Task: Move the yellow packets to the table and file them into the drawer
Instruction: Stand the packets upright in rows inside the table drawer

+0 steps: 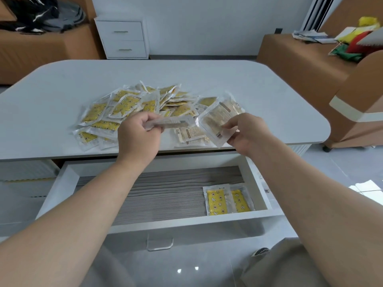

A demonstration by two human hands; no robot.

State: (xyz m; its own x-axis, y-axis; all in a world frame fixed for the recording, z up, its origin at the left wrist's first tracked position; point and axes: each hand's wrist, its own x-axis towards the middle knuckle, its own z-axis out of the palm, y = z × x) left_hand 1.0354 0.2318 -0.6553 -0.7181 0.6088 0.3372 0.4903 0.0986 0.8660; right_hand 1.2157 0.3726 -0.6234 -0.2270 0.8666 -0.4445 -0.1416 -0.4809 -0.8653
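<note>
Pinching one packet (217, 121) in my right hand (246, 131) and another (172, 123) in my left hand (141, 137), I risked either slick wrapper slipping onto the counter (269, 96).

Bare left grip (138, 135) and right grip (246, 131); forearms (83, 204) uncovered up to the elbow. Beige trousers (290, 266); dark shoe tip (260, 252) with pale stripes.

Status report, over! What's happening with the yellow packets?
Left hand grips a plastic packet; right hand pinches another. Yellow packets heaped on white table, two in open drawer. Nothing blocking.
</note>
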